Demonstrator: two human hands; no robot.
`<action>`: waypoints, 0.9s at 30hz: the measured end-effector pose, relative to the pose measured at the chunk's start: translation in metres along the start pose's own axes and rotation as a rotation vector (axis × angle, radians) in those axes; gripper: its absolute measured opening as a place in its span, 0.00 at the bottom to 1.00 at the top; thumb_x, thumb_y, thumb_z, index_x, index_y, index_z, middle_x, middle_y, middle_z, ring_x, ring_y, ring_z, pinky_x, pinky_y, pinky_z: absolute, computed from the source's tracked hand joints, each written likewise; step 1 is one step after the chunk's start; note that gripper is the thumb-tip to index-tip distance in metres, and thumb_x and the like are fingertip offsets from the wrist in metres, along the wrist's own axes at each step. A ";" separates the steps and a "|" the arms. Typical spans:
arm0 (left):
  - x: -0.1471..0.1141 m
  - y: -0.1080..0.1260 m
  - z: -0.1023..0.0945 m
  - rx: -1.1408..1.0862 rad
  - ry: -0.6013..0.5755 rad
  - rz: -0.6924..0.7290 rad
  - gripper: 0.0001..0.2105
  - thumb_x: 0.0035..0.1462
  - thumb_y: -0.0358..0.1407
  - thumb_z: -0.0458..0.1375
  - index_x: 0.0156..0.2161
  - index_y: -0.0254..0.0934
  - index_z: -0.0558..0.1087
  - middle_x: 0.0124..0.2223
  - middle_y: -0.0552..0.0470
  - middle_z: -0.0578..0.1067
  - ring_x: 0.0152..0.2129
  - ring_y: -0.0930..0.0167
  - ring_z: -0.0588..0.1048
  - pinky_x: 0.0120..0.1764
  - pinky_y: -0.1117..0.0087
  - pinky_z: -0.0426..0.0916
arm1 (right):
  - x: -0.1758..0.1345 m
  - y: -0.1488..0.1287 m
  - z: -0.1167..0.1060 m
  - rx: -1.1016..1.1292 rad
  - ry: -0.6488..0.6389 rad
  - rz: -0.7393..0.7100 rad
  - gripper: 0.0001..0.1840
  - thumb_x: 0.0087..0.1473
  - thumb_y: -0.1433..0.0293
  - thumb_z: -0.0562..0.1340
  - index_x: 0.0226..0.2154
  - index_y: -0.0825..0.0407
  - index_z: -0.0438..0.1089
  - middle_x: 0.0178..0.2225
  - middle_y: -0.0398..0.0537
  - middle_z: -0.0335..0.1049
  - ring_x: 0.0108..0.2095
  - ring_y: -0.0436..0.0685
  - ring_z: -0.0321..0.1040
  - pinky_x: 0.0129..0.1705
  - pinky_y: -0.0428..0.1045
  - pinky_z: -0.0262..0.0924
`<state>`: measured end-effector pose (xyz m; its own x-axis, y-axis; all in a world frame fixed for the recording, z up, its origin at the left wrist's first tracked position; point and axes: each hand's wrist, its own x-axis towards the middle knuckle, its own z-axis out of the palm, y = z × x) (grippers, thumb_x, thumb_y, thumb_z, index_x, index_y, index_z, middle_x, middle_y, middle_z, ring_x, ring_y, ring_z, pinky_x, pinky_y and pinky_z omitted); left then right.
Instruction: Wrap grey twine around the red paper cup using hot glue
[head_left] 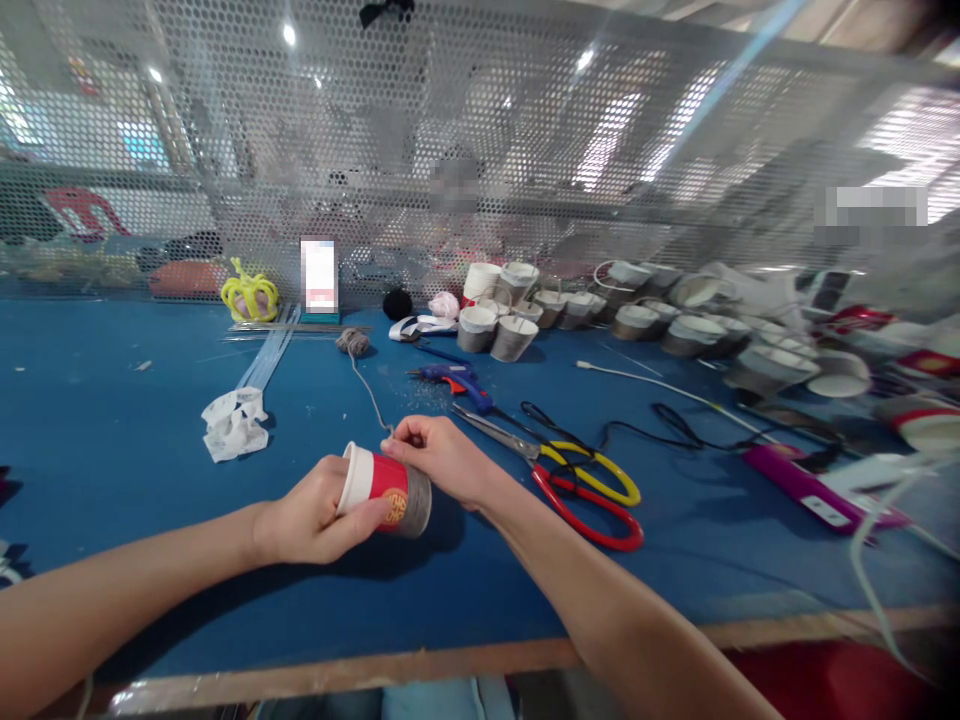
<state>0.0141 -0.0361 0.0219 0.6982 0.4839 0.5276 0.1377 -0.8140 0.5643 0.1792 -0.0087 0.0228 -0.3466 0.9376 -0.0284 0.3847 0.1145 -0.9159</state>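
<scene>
The paper cup (386,478) lies tipped on its side in the left grip (311,512), fingers in its mouth and thumb pressed on the outer wall, pinching it between them. Its rim is white, its middle red with a gold emblem, its base end wrapped in gray yarn (365,384). The right grip (448,462) pinches that strand just above the cup. Beyond both grips sits the yarn ball (352,342); right of the right grip, scissors (534,452) rest on the blue bench (112,440).
</scene>
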 end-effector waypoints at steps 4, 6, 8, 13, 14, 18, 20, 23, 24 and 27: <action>-0.001 -0.004 0.002 -0.248 0.032 -0.313 0.13 0.53 0.33 0.47 0.19 0.32 0.62 0.17 0.58 0.59 0.15 0.80 0.55 0.19 0.78 0.53 | 0.004 0.004 -0.002 -0.032 0.070 -0.010 0.15 0.47 0.61 0.55 0.23 0.56 0.66 0.19 0.41 0.61 0.20 0.46 0.55 0.22 0.43 0.49; 0.000 -0.009 0.004 -0.444 0.115 -0.534 0.14 0.53 0.38 0.47 0.23 0.31 0.65 0.19 0.56 0.63 0.15 0.80 0.57 0.20 0.79 0.55 | 0.006 0.004 -0.003 -0.051 0.131 -0.018 0.18 0.50 0.60 0.51 0.26 0.57 0.67 0.23 0.45 0.66 0.23 0.48 0.59 0.25 0.44 0.53; 0.001 -0.014 0.005 -0.588 0.235 -0.683 0.15 0.51 0.42 0.49 0.25 0.30 0.68 0.19 0.56 0.64 0.15 0.80 0.59 0.20 0.79 0.56 | 0.007 0.003 -0.005 -0.016 0.173 -0.004 0.21 0.51 0.58 0.49 0.31 0.58 0.66 0.27 0.49 0.67 0.25 0.49 0.62 0.27 0.45 0.55; 0.005 -0.020 0.003 -0.626 0.375 -0.731 0.15 0.48 0.43 0.52 0.26 0.30 0.70 0.20 0.56 0.67 0.16 0.79 0.60 0.20 0.79 0.56 | 0.004 0.000 -0.008 0.198 -0.001 0.037 0.26 0.50 0.52 0.46 0.35 0.56 0.65 0.30 0.51 0.68 0.29 0.52 0.65 0.30 0.47 0.60; 0.005 -0.020 0.001 -0.602 0.353 -0.711 0.15 0.49 0.43 0.52 0.26 0.30 0.70 0.20 0.56 0.68 0.16 0.79 0.61 0.21 0.79 0.57 | 0.002 0.000 -0.009 0.217 -0.065 0.031 0.25 0.50 0.52 0.48 0.36 0.56 0.65 0.31 0.51 0.68 0.30 0.52 0.65 0.31 0.48 0.61; 0.007 -0.023 -0.004 -0.606 0.251 -0.654 0.13 0.48 0.41 0.54 0.28 0.30 0.72 0.24 0.53 0.71 0.20 0.77 0.65 0.26 0.78 0.60 | 0.000 -0.003 -0.016 0.143 -0.104 -0.011 0.23 0.45 0.57 0.57 0.42 0.54 0.62 0.35 0.50 0.68 0.34 0.53 0.66 0.36 0.50 0.61; 0.009 -0.027 -0.006 -0.718 0.266 -0.700 0.13 0.45 0.40 0.57 0.30 0.30 0.72 0.25 0.52 0.72 0.22 0.76 0.67 0.27 0.77 0.61 | 0.000 -0.004 -0.018 0.057 -0.076 -0.063 0.25 0.44 0.59 0.59 0.43 0.54 0.61 0.38 0.51 0.67 0.36 0.54 0.65 0.38 0.50 0.61; 0.011 -0.033 -0.008 -0.943 0.351 -0.836 0.14 0.41 0.41 0.59 0.28 0.29 0.71 0.23 0.51 0.72 0.19 0.76 0.67 0.24 0.77 0.61 | -0.001 -0.005 -0.016 -0.092 -0.034 -0.218 0.25 0.42 0.63 0.62 0.44 0.52 0.59 0.43 0.51 0.63 0.40 0.54 0.63 0.41 0.50 0.60; 0.011 -0.034 -0.008 -0.990 0.366 -0.866 0.14 0.41 0.42 0.59 0.27 0.29 0.71 0.22 0.52 0.71 0.18 0.76 0.67 0.23 0.77 0.60 | -0.002 -0.005 -0.014 -0.152 -0.014 -0.277 0.25 0.41 0.64 0.63 0.44 0.52 0.60 0.44 0.50 0.62 0.41 0.54 0.62 0.42 0.50 0.59; 0.011 -0.036 -0.007 -0.999 0.377 -0.879 0.13 0.42 0.41 0.59 0.24 0.30 0.70 0.19 0.54 0.69 0.16 0.78 0.65 0.20 0.79 0.57 | -0.003 -0.006 -0.010 -0.297 0.022 -0.402 0.24 0.40 0.64 0.63 0.42 0.53 0.61 0.43 0.50 0.61 0.43 0.54 0.59 0.44 0.51 0.57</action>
<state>0.0116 0.0006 0.0120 0.3931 0.9003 -0.1871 -0.2392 0.2966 0.9245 0.1868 -0.0085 0.0321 -0.5009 0.8062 0.3148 0.4523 0.5539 -0.6990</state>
